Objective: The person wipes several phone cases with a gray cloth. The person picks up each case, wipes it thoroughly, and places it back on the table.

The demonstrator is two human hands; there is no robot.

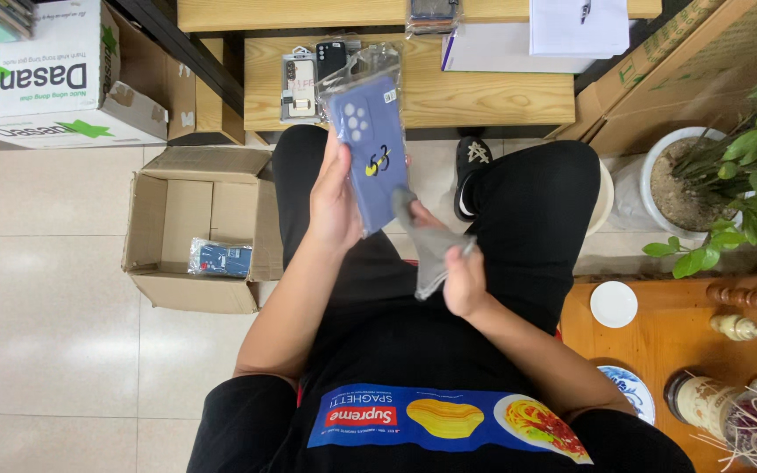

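My left hand (336,200) holds up a blue phone case in a clear plastic sleeve (370,140), gripping its left edge above my lap. My right hand (464,280) grips a grey cloth (427,241), whose upper end touches the lower part of the sleeve. I am seated, in black trousers and a black shirt. Two more packaged phone cases (310,81) lie on the wooden bench (484,92) just beyond the blue one.
An open cardboard box (187,229) on the tiled floor at my left holds one wrapped dark case (221,258). Printed cartons (45,74) stand at the far left. On the right are a potted plant (729,166), a wooden table (659,333) with a white saucer (613,304) and jars.
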